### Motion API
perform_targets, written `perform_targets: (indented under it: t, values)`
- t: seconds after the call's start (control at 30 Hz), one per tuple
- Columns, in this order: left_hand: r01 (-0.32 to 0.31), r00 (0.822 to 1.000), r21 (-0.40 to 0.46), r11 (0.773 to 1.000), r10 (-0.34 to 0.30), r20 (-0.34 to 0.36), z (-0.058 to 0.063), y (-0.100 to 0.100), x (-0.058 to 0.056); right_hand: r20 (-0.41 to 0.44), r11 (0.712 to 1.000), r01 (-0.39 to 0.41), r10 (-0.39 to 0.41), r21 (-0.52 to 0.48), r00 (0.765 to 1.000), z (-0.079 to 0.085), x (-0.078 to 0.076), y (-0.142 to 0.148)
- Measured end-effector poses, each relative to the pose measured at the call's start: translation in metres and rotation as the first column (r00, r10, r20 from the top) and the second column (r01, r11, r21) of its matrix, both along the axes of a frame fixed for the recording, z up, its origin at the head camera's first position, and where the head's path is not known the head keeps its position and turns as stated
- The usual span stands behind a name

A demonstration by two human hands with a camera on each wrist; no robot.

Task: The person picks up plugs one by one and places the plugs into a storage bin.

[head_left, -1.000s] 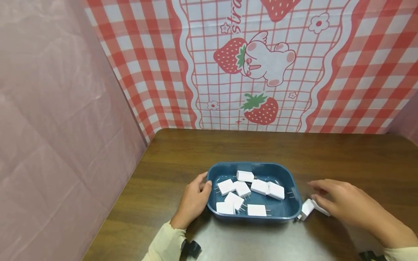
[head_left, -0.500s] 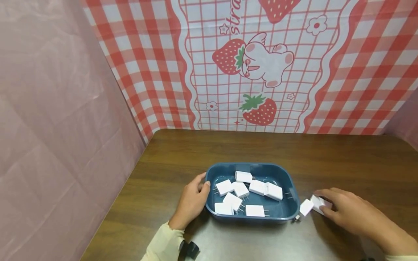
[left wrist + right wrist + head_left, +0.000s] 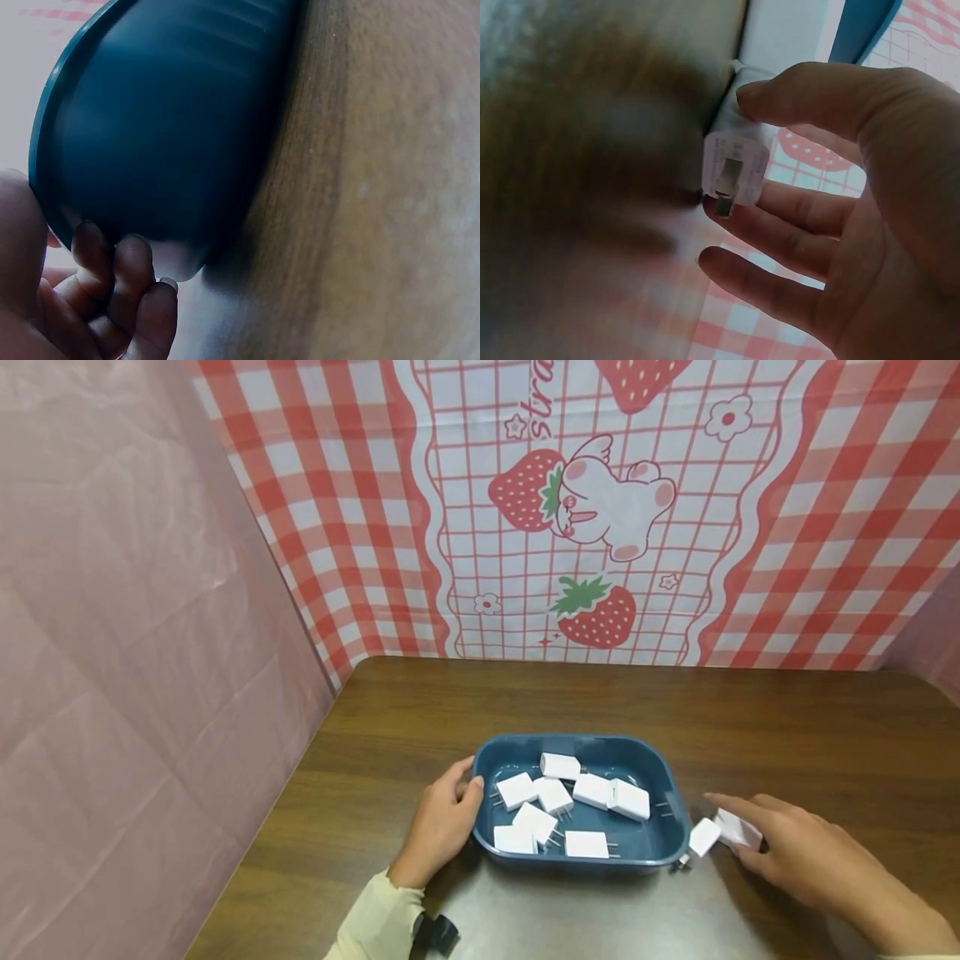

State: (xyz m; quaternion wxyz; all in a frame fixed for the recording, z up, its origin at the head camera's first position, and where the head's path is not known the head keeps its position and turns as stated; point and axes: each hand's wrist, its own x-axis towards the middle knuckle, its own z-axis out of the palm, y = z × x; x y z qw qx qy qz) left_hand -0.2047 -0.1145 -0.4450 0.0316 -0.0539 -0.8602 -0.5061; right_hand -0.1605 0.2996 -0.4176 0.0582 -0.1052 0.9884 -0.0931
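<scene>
At the left end of a blue plastic bin (image 3: 637, 842), my left hand (image 3: 442, 822) grips the rim, thumb on top. The left wrist view has its fingers (image 3: 135, 270) curled against the bin's outer wall. Several white plug chargers (image 3: 587, 844) with metal prongs lie loose inside the bin. On the table just right of the bin, my right hand (image 3: 802, 856) holds another white charger (image 3: 738, 831) between thumb and fingers, index finger stretched past it. That charger's prongs (image 3: 726, 184) face the right wrist camera. One more white charger (image 3: 703, 838) sits between it and the bin.
The brown wooden table (image 3: 420, 702) ends at a red checked cloth (image 3: 375, 552) with strawberries behind it. A pink cloth (image 3: 150, 652) hangs along the left side. A black wrist strap (image 3: 437, 933) is on the left sleeve.
My right hand came down around the far-right charger and drew back slightly to the right, and its index finger has since stretched out past the charger. My left hand and the bin stay put.
</scene>
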Motion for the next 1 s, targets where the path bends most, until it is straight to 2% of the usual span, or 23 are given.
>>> perform_targets:
  t: [0.43, 0.57, 0.67, 0.87, 1.0]
  values:
    - [-0.003, 1.0, -0.01, 1.0, 0.002, -0.002, 0.002, 0.0, 0.0, -0.036, 1.0, -0.013, 0.013, 0.013, 0.999, -0.001, -0.001, -0.001]
    - [0.01, 1.0, -0.012, 1.0, -0.01, 0.005, 0.001, 0.002, 0.001, -0.01, 1.0, 0.014, -0.014, 0.012, 1.0, -0.004, 0.003, 0.002]
    - [0.012, 1.0, -0.011, 1.0, -0.012, 0.001, 0.0, 0.002, 0.0, -0.047, 1.0, 0.025, -0.025, 0.007, 0.999, -0.005, 0.007, 0.002]
    - [-0.002, 1.0, -0.017, 1.0, 0.003, 0.021, 0.002, 0.0, 0.001, -0.209, 0.999, 0.009, -0.019, -0.046, 0.978, -0.002, 0.009, -0.002]
    - [-0.005, 0.999, -0.021, 1.0, 0.006, 0.034, 0.002, 0.001, 0.0, -0.244, 0.997, 0.026, -0.044, -0.075, 0.969, 0.004, 0.008, -0.002]
